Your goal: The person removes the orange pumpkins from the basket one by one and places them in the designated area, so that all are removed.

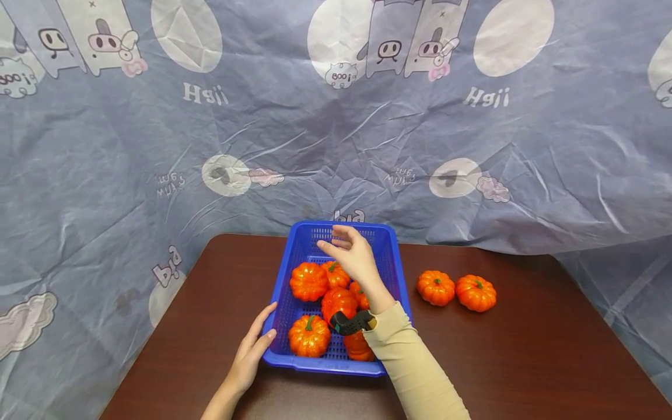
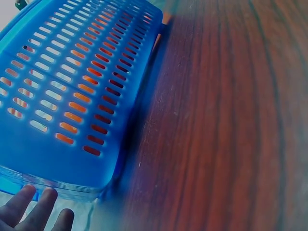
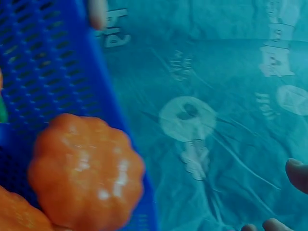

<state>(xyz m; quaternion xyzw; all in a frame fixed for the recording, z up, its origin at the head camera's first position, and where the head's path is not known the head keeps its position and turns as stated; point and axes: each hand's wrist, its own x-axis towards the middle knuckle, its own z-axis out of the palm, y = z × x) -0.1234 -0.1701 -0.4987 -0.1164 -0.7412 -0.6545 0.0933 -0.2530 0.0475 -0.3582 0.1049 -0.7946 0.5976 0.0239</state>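
Note:
A blue plastic basket (image 1: 340,366) with slotted walls stands on the table and holds several small orange pumpkins, among them a glossy pumpkin (image 1: 310,336) at its near left. My left hand (image 1: 251,350) rests against the basket's left side, fingers fairly straight, with fingertips at the rim. In the left wrist view, its fingers (image 2: 41,207) touch the slotted wall. Over the basket's far half hovers my right hand (image 1: 354,254), loosely bent and holding nothing. A pumpkin (image 3: 89,173) inside the basket shows large in the right wrist view; the right forearm partly hides others.
Two more pumpkins, one nearer the basket (image 1: 436,287) and one farther right (image 1: 476,293), sit on the dark brown table (image 1: 525,350). A grey-blue printed cloth (image 1: 294,116) hangs behind the table and along its sides. A black wrist strap (image 1: 354,322) is on the right arm.

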